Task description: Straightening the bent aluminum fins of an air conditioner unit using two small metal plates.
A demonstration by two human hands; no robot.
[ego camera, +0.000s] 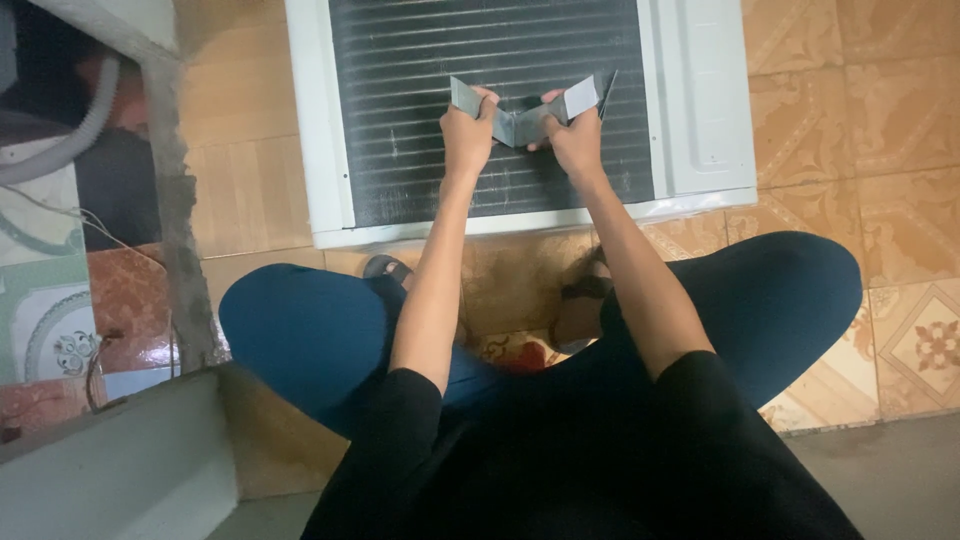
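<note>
Bending over the finned coil [480,150], a grey metal strip [525,118] is gripped by the left hand [467,132] and the right hand [574,140]. The strip is already creased at its middle. It is not yet laid on the coil.

Open tiled floor [880,130] right of the white air-conditioner unit [700,110], bare tiles [240,180] on its left hemmed by a grey pillar [175,200]; knees [300,330] block near side.

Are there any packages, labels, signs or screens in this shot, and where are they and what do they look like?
None show: no package, sign, screen or readable label.
Both hands, left hand and right hand, hold a bent grey metal strip over the white air-conditioner unit with its dark finned coil.
</note>
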